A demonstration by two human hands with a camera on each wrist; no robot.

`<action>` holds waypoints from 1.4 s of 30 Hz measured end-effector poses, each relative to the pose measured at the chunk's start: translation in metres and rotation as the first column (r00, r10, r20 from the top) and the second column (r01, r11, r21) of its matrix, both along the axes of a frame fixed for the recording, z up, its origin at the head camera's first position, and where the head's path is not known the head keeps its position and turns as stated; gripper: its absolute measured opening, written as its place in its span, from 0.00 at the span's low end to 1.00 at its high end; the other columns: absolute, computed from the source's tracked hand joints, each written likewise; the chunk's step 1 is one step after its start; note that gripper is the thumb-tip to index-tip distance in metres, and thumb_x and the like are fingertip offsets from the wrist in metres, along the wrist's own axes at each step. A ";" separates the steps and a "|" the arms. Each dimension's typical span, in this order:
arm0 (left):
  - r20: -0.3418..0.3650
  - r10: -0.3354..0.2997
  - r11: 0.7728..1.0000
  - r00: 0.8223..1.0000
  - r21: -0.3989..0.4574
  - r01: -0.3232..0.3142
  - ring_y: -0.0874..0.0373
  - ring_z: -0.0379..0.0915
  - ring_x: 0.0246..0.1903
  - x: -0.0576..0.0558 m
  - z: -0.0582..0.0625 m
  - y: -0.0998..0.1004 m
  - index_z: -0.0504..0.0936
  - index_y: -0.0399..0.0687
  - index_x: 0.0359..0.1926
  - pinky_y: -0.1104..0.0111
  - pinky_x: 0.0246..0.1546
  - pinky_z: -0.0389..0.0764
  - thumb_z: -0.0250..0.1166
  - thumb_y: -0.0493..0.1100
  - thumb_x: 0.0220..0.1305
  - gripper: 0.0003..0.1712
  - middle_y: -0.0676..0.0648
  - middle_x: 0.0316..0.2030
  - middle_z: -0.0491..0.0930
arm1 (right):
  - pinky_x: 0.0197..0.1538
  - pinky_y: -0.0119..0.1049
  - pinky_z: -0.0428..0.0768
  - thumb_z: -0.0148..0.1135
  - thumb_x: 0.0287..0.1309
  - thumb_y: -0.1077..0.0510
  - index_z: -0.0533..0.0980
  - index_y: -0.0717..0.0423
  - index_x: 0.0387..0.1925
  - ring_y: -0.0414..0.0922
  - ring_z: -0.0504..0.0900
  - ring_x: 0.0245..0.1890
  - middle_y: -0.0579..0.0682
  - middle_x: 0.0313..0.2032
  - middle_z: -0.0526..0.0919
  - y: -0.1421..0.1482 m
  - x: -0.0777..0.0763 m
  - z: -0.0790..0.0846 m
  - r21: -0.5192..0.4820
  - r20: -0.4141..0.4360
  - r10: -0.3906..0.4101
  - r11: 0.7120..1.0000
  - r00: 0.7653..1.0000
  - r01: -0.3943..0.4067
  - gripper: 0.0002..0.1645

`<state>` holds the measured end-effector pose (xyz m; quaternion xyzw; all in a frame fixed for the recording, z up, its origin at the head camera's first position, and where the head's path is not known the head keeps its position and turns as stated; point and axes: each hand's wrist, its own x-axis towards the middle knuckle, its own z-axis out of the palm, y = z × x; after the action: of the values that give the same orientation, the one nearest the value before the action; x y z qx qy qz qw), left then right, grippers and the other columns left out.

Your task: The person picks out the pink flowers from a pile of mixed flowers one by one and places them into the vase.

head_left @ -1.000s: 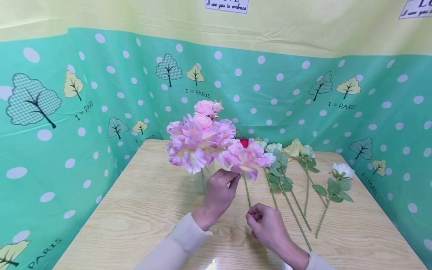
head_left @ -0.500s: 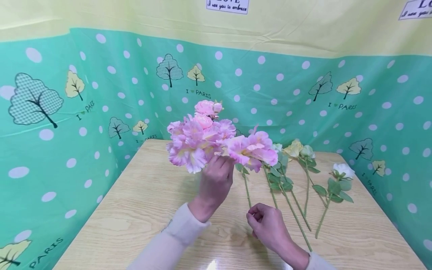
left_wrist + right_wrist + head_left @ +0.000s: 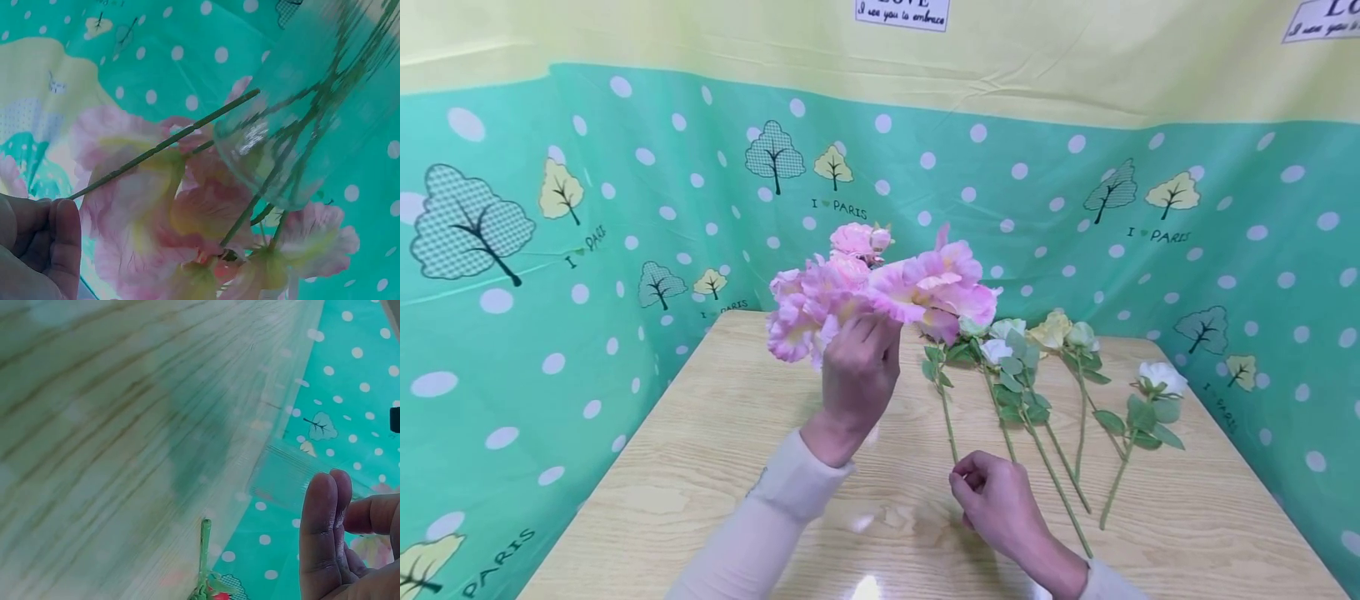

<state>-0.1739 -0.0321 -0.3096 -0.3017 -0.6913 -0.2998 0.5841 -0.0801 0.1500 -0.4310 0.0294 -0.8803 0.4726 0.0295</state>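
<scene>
My left hand [image 3: 859,379] pinches the thin green stem [image 3: 156,147] of a pinkish-purple artificial flower [image 3: 928,287], raised over the table. In the left wrist view, which is upside down, the stem's cut end overlaps the rim of the clear vase [image 3: 350,144]. Several stems stand in this vase, with pinkish-purple blooms [image 3: 805,321] and pale pink blooms [image 3: 852,239] above it. The left hand hides the vase in the head view. My right hand [image 3: 1000,500] has loosely curled fingers and holds nothing, near the lower end of a lying stem [image 3: 950,425].
On the right of the wooden table [image 3: 700,483] lie several artificial roses: a white rose [image 3: 1162,377] farthest right, a cream rose [image 3: 1052,328] at the back, and pale ones between. A green polka-dot cloth [image 3: 1060,275] hangs behind and along the sides.
My left hand has risen and moved left with the pinkish-purple flower, its bloom now higher beside the other blooms. More of the roses behind it shows. The right hand has stayed in place.
</scene>
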 end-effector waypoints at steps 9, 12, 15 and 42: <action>-0.027 -0.038 0.999 0.999 -0.005 0.038 0.53 0.74 0.25 -0.001 0.010 0.004 0.76 0.40 0.21 0.69 0.29 0.79 0.59 0.27 0.58 0.11 0.45 0.22 0.78 | 0.14 0.33 0.75 0.62 0.57 0.63 0.79 0.61 0.32 0.43 0.77 0.10 0.51 0.19 0.80 0.001 0.000 -0.001 -0.009 0.004 -0.007 1.000 1.000 0.007 0.04; -0.034 -0.038 0.999 0.999 -0.007 0.038 0.53 0.74 0.25 -0.003 0.010 0.004 0.76 0.39 0.20 0.69 0.29 0.80 0.59 0.27 0.58 0.11 0.44 0.22 0.79 | 0.13 0.33 0.75 0.62 0.57 0.63 0.78 0.62 0.32 0.44 0.78 0.11 0.51 0.19 0.80 0.001 0.000 -0.002 -0.011 0.001 -0.009 1.000 1.000 0.010 0.04; -0.043 -0.039 0.999 0.998 -0.009 0.038 0.53 0.74 0.25 -0.004 0.009 0.003 0.79 0.38 0.24 0.69 0.28 0.79 0.59 0.27 0.58 0.09 0.43 0.25 0.81 | 0.13 0.33 0.75 0.62 0.57 0.63 0.79 0.62 0.32 0.45 0.78 0.11 0.51 0.19 0.80 0.002 0.000 -0.002 -0.009 -0.001 -0.013 1.000 1.000 0.013 0.04; -0.058 -0.024 1.000 0.998 0.004 0.025 0.55 0.62 0.17 -0.013 0.009 -0.012 0.70 0.40 0.18 0.69 0.15 0.68 0.59 0.27 0.58 0.14 0.45 0.18 0.70 | 0.14 0.32 0.75 0.62 0.56 0.62 0.79 0.59 0.29 0.44 0.78 0.10 0.49 0.19 0.80 0.004 -0.004 -0.004 0.010 -0.026 -0.026 1.000 0.999 0.027 0.04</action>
<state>-0.1873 -0.0440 -0.3004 -0.3173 -0.6695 -0.2997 0.6011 -0.0842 0.1539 -0.4350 0.0240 -0.8826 0.4672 0.0470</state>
